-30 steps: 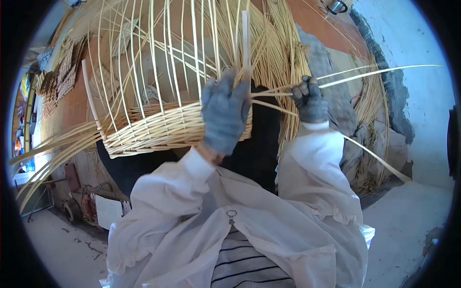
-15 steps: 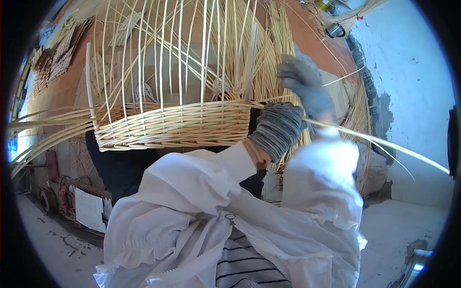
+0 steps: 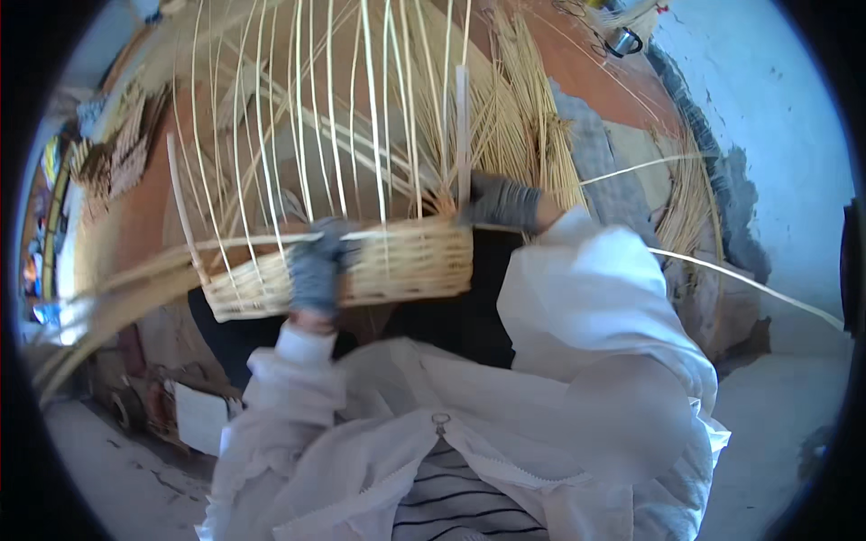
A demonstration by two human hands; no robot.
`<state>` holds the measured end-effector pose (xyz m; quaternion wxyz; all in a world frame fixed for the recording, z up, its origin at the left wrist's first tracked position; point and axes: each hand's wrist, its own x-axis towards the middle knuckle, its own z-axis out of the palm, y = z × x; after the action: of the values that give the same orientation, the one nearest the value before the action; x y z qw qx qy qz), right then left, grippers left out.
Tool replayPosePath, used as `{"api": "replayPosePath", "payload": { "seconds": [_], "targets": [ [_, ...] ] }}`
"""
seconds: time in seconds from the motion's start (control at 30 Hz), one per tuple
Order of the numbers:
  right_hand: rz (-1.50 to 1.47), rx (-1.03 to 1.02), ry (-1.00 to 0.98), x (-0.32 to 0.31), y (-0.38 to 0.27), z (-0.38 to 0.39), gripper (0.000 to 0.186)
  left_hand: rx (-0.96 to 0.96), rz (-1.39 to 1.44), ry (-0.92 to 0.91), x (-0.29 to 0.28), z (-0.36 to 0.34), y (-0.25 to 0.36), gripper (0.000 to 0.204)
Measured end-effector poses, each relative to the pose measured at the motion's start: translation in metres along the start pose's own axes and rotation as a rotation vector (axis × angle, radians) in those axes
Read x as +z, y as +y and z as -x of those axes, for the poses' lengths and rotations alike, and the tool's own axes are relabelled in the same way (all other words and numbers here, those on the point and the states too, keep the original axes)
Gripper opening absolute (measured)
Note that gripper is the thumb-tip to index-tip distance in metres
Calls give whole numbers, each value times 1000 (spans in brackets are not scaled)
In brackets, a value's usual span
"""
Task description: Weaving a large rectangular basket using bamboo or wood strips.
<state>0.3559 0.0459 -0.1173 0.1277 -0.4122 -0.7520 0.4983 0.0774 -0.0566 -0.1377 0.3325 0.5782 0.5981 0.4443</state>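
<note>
A half-woven wicker basket [image 3: 406, 261] rests across my dark-clad lap, with tall pale stakes [image 3: 332, 117] rising from its wall. My left hand [image 3: 316, 270], in a grey knit glove and blurred, is closed at the upper edge of the front wall. A pale wicker strand [image 3: 248, 241] runs along that edge and passes under its fingers. At the basket's right corner, my right hand [image 3: 505, 202], gloved alike, grips the end beside a flat upright stick [image 3: 463, 126]; its fingertips are partly hidden. Another upright stick [image 3: 183, 203] stands at the left corner.
Loose strands [image 3: 117, 302] stick out past the basket's left end. Bundles of wicker rods [image 3: 532, 99] lie on the floor beyond to the right. A long rod [image 3: 749, 286] reaches toward the pale blue wall [image 3: 767, 117]. A metal kettle [image 3: 622, 41] stands far right.
My left hand has moved from the basket's right end to its front wall. My right hand has come down to the right corner. The basket has shifted slightly down and tilted.
</note>
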Motion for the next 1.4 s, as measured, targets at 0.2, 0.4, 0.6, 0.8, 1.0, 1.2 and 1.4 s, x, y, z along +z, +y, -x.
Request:
{"api": "replayPosePath", "payload": {
  "seconds": [0.2,0.4,0.6,0.8,1.0,1.2,1.4],
  "targets": [
    [331,367,417,31,-29,1,39,128,-170,-116,-20,-131,102,20],
    [271,594,749,60,-48,-15,31,605,-1094,-797,159,-282,189,32],
    [189,655,928,53,-32,-27,18,696,-806,-730,210,-245,152,44],
    [381,328,547,27,-10,19,33,500,-216,-80,12,4,85,11],
    [263,354,690,11,-33,18,29,-7,-70,559,-146,48,15,30],
    [-128,-251,516,165,-109,-8,12,23,8,504,-157,28,-97,39],
    [899,-297,305,274,-306,-143,38,157,12,527,-161,34,-91,40]
  ]
}}
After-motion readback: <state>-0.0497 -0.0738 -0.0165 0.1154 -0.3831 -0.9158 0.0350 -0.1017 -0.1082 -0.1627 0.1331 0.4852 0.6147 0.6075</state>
